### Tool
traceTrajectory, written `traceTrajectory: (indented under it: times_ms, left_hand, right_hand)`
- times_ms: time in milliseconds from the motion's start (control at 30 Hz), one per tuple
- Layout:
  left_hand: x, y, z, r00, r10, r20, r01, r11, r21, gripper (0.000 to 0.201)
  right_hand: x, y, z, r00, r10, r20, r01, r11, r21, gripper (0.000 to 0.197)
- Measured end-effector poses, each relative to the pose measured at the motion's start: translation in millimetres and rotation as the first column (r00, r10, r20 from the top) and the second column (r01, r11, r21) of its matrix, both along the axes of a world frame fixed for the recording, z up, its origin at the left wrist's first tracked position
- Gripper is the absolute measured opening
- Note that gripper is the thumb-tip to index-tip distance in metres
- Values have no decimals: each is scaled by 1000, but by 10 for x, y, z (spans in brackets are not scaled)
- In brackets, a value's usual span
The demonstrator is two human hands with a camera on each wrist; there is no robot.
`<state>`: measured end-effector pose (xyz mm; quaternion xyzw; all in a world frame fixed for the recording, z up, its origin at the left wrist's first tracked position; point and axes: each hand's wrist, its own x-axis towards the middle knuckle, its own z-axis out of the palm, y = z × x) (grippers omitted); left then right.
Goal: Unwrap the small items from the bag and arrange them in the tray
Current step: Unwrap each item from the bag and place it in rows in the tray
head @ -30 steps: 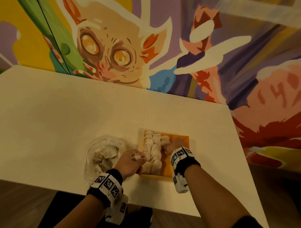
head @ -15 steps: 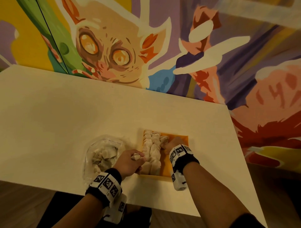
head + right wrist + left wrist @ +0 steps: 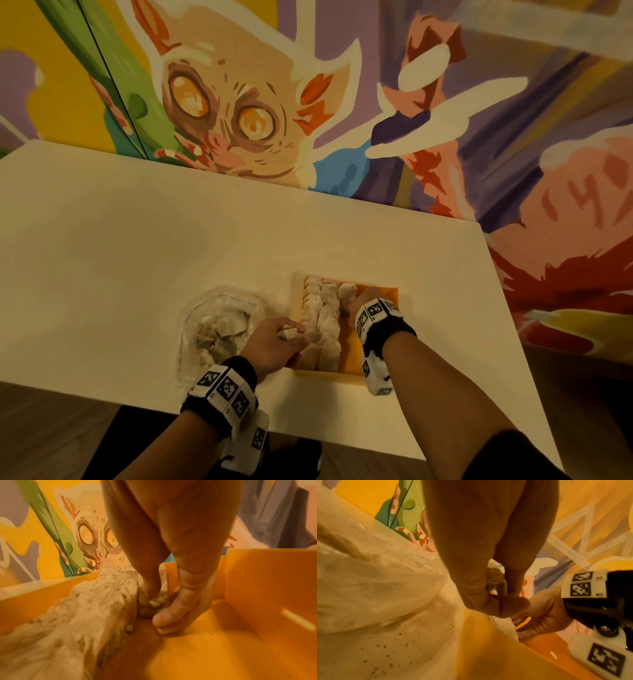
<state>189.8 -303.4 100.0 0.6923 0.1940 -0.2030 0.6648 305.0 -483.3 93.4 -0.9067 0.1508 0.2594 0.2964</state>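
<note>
An orange tray [image 3: 383,294] sits near the table's front edge, with rows of pale dumpling-like pieces [image 3: 325,315] along its left side. Left of it lies a clear plastic bag [image 3: 219,329] holding more pieces. My left hand [image 3: 274,346] hovers between bag and tray and pinches one small pale piece [image 3: 289,333], which also shows between its fingers in the left wrist view [image 3: 494,577]. My right hand [image 3: 359,298] is inside the tray [image 3: 257,588], fingertips pinching a piece [image 3: 154,601] against the row [image 3: 85,608].
The white table [image 3: 137,257] stretches far to the left and back. A painted mural wall [image 3: 239,102] stands right behind it. The table's right edge runs close to the tray. Crumbs speck the table by the bag [image 3: 368,588].
My right hand has slid a little toward the far end of the tray along the row. My left hand keeps its piece and stays almost still.
</note>
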Motion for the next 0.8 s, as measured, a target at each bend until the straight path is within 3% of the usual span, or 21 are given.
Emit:
traceTrajectory:
  times_ms: [67, 233, 333, 367, 467, 567, 667, 733, 800]
  left_hand:
    - [-15, 11, 20, 999, 43, -17, -44, 996, -77, 25]
    - [-19, 61, 140, 973, 185, -139, -224, 901, -372, 36]
    - [-28, 106, 250, 956, 201, -212, -282, 827, -486, 44]
    - [-39, 119, 292, 955, 198, -223, -287, 811, -510, 46]
    - [-77, 142, 389, 958, 178, -225, -276, 785, -555, 51]
    - [-113, 133, 432, 965, 158, -211, -253, 786, -564, 52]
    - [-137, 125, 458, 975, 125, -183, -207, 810, -549, 53]
    - [-162, 129, 499, 979, 113, -171, -190, 818, -543, 50]
    - [-185, 143, 537, 980, 117, -160, -184, 838, -514, 45]
  right_hand:
    - [-22, -12, 19, 1000, -5, -1, 5, 982, -187, 37]
    - [-88, -63, 39, 999, -50, 14, 51, 996, -78, 44]
    - [-172, -55, 129, 993, 42, 109, -29, 993, -116, 22]
    - [-226, -30, 180, 980, 52, 193, -43, 998, -51, 13]
    - [-545, 151, 417, 909, 92, 407, -190, 960, 207, 11]
    - [-866, 370, 563, 885, 229, 407, -381, 858, 346, 13]
    - [-1017, 468, 566, 841, 342, 419, -483, 824, 297, 32]
    - [-1077, 476, 552, 816, 336, 470, -490, 833, 256, 29]
    - [-1127, 474, 541, 834, 254, 489, -441, 840, 315, 19]
